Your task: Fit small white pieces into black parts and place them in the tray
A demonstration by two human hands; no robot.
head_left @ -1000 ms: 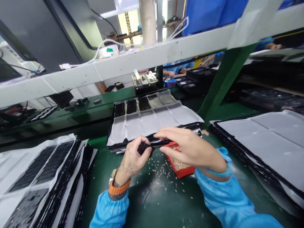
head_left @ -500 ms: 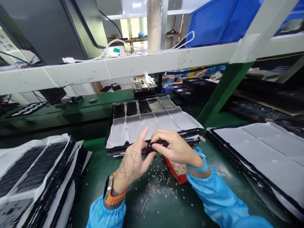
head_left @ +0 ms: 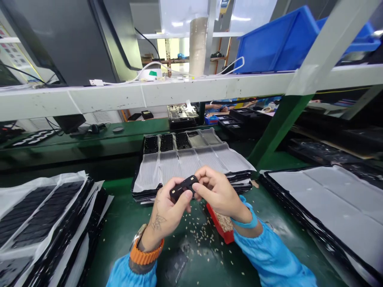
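Between my two hands is a small black rectangular part point(head_left: 183, 187) with pale square pads near its ends. My left hand point(head_left: 169, 209) is closed on its left end, thumb in front. On the right end, the thumb and fingers of my right hand point(head_left: 220, 193) pinch the part's edge; whether they also hold a small piece cannot be made out. Below my right hand stands a red bin point(head_left: 220, 225) full of tiny tan pieces. Many such pieces point(head_left: 203, 235) lie scattered over the green table point(head_left: 215, 267). The hands are above the table, in front of a tray stack.
Stacked black trays with white liners point(head_left: 191, 159) stand ahead, with black parts in the back row. More tray stacks flank me at left point(head_left: 50, 215) and right point(head_left: 329, 207). A white shelf beam point(head_left: 185, 93) crosses above; a green post point(head_left: 272, 127) rises at right. Co-workers' hands show behind.
My left hand has turned and its fingers have closed around the part, which now shows its long pad-bearing face. The right hand stays at its end. The view has tilted slightly up.
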